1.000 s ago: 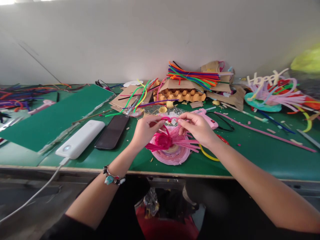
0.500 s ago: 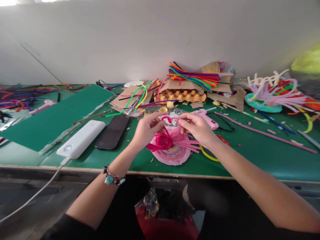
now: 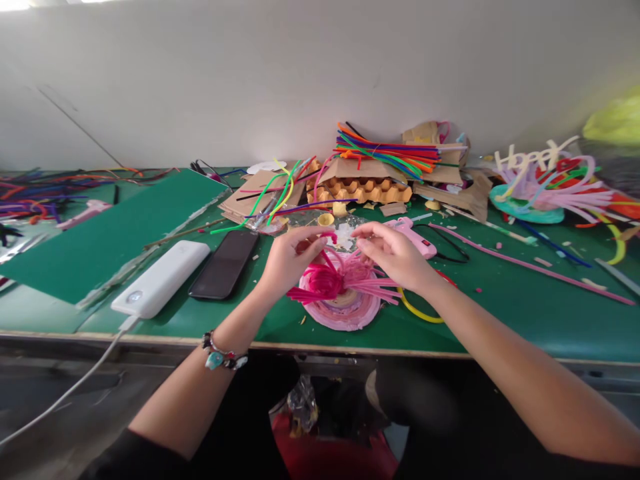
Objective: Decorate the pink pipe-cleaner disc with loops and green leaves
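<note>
My left hand (image 3: pixel 295 257) is closed on a dark pink pipe cleaner (image 3: pixel 329 237), whose curled tip sticks out past the fingers. To its right, my right hand (image 3: pixel 387 250) is bent with thumb and forefinger near each other; what lies in its fingers, if anything, I cannot make out. Below both hands lies a round pale pink coiled base (image 3: pixel 350 319) carrying a pink pipe-cleaner bow (image 3: pixel 340 277). Loose strands of the bow fan out to both sides, and others rise toward my hands.
A pink glue gun (image 3: pixel 417 240) lies beyond my right hand. Left of me are a phone (image 3: pixel 225 265) and a white power bank (image 3: pixel 161 279) with a cable. Behind stand an egg tray (image 3: pixel 367 192) and a pipe-cleaner bundle (image 3: pixel 385 152). A teal-based pipe-cleaner piece (image 3: pixel 527 205) sits at right.
The pink curl that spanned both hands now shows only at the left hand. My right fingertips have come away from it, and a gap separates the hands.
</note>
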The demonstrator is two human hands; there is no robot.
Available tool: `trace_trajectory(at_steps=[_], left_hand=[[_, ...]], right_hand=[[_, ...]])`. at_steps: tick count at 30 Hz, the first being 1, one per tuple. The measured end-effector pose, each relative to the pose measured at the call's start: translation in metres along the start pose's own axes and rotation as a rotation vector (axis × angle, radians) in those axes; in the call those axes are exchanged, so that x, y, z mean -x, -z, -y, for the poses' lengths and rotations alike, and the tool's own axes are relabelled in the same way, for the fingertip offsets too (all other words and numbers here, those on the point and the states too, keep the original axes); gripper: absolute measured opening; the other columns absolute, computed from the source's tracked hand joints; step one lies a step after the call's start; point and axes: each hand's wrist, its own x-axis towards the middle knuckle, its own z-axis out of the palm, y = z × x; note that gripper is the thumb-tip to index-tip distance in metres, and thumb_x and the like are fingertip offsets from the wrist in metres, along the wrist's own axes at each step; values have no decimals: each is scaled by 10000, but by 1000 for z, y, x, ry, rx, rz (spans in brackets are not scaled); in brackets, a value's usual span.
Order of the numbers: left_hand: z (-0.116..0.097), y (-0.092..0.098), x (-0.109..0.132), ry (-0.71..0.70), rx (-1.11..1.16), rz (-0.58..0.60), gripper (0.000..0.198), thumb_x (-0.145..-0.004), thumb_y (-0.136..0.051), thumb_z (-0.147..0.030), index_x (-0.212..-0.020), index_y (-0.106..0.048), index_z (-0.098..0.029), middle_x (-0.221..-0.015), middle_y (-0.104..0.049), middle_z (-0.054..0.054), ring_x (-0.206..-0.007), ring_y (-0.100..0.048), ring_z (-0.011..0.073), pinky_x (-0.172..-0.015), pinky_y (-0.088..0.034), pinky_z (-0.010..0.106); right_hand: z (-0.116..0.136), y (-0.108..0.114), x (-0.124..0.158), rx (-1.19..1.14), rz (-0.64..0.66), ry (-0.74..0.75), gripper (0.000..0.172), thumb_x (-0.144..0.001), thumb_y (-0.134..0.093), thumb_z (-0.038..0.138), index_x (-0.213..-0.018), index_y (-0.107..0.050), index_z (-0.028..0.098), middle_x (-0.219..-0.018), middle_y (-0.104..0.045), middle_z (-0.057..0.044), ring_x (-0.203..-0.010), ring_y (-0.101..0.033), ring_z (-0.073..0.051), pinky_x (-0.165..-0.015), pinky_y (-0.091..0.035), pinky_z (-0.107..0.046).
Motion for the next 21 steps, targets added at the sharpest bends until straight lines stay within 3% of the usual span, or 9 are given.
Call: trace_trajectory(at_steps=[3,6,10,13,16,21], left_hand=[[0,2,0,-2,-23,7,250,-769,-508,-253,-945,-636,-129,-673,-633,23,-529,-587,92,-527,-518,209],[1,3,-1,-33,-72,17,249,-772,-503,-256,-948,-628,-131,-691,-621,26,-557,-583,97,-535,-508,214],[-1,7,0,-155,-195,0,267,-766,-519,-225,-1007,-592,-141,-792,-599,36,-680,-579,102,-599,-494,209],[-11,12,3,-274,-332,-79,320,-749,-556,-217,-1060,-553,-145,-903,-580,54,-818,-564,124,-675,-486,227],[-29,17,6,-380,-460,-132,255,-764,-553,-200,-1012,-563,-145,-907,-591,48,-827,-557,123,-716,-470,244],[-55,20,10,-484,-574,15,106,-786,-551,-193,-876,-598,-160,-832,-620,24,-811,-561,126,-768,-443,266]], right_hand=[[7,9,5,278,75,112,257,-790,-496,349,-969,-543,170,-926,-566,-55,-790,-563,-149,-692,-478,-291],[15,15,10,564,266,167,401,-746,-562,378,-1092,-520,179,-1090,-537,-85,-998,-530,-220,-843,-447,-361],[15,15,14,768,426,132,482,-719,-596,324,-1164,-494,170,-1171,-506,-106,-1060,-514,-249,-873,-440,-373],[8,11,12,811,445,107,475,-719,-580,231,-1179,-482,167,-1175,-522,-112,-1029,-542,-250,-832,-461,-365],[5,10,9,825,437,107,472,-710,-575,190,-1174,-492,180,-1193,-545,-101,-1027,-551,-263,-821,-461,-377],[7,17,9,795,409,88,474,-730,-575,216,-1191,-480,166,-1228,-538,-96,-1046,-545,-263,-818,-461,-371]])
